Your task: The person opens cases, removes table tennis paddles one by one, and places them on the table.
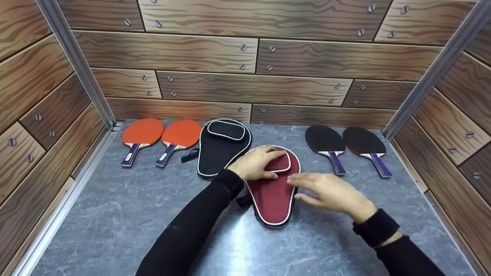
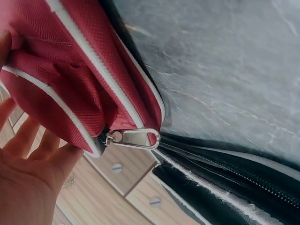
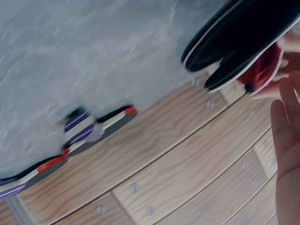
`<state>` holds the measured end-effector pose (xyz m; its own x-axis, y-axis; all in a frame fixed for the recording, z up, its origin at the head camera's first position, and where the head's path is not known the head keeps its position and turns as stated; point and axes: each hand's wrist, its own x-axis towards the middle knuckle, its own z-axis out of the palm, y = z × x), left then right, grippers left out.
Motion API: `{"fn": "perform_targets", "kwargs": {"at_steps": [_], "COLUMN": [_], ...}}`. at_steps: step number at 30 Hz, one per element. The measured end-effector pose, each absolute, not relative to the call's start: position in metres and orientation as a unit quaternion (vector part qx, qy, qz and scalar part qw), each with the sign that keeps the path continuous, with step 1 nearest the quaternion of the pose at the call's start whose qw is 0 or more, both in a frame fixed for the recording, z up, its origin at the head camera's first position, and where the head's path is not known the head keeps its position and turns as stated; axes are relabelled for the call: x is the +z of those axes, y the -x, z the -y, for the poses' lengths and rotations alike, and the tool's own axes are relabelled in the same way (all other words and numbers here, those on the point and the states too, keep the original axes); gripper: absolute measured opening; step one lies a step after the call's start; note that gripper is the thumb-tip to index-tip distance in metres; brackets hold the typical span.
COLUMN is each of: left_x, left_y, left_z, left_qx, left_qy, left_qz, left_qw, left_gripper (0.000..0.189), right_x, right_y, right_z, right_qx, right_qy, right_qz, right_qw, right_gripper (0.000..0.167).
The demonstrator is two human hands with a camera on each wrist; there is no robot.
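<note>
A red paddle case (image 1: 273, 199) with white piping lies on the grey tabletop, its narrow end toward me. My left hand (image 1: 255, 163) grips the small pocket on its wide end, thumb at the pocket's lower edge and fingers over the far side. In the left wrist view a metal zipper pull (image 2: 136, 138) hangs at the pocket's corner. My right hand (image 1: 333, 191) hovers by the case's right edge, fingers extended and holding nothing. Just left of my left hand lies a black paddle case (image 1: 218, 153), also white-piped, with a pocket.
Two table tennis paddles with orange-red faces (image 1: 142, 131) (image 1: 182, 133) lie at the back left. Two black-faced paddles (image 1: 325, 138) (image 1: 364, 141) lie at the back right. Wood-patterned walls (image 1: 245, 88) enclose the table's back and sides.
</note>
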<state>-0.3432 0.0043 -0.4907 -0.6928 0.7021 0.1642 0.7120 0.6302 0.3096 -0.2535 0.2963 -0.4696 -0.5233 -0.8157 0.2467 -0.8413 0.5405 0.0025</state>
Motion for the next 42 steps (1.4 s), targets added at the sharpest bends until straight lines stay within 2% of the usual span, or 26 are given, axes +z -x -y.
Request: {"fn": "perform_targets", "kwargs": {"at_steps": [10, 16, 23, 28, 42], "left_x": [-0.493, -0.494, -0.497, -0.499, -0.500], "left_y": [0.347, 0.347, 0.344, 0.343, 0.337], "left_z": [0.003, 0.014, 0.025, 0.031, 0.050], "left_qx": [-0.178, -0.183, -0.188, -0.187, -0.197], "left_qy": [0.421, 0.441, 0.439, 0.442, 0.407], "left_qz": [0.889, 0.878, 0.878, 0.877, 0.892], "left_qw": [0.007, 0.014, 0.015, 0.017, 0.018], "left_gripper": [0.066, 0.055, 0.052, 0.051, 0.051], "right_x": [-0.482, -0.492, -0.508, -0.515, -0.514], "right_y": [0.243, 0.235, 0.225, 0.221, 0.241], "right_z": [-0.267, -0.254, -0.241, -0.235, -0.240], "right_qx": [0.035, 0.024, 0.019, 0.013, 0.008], "right_qy": [-0.502, -0.502, -0.468, -0.437, -0.390], "right_qz": [0.861, 0.863, 0.883, 0.899, 0.921], "right_qw": [0.076, 0.053, 0.005, 0.006, 0.004], "right_gripper": [0.048, 0.059, 0.072, 0.081, 0.076]}}
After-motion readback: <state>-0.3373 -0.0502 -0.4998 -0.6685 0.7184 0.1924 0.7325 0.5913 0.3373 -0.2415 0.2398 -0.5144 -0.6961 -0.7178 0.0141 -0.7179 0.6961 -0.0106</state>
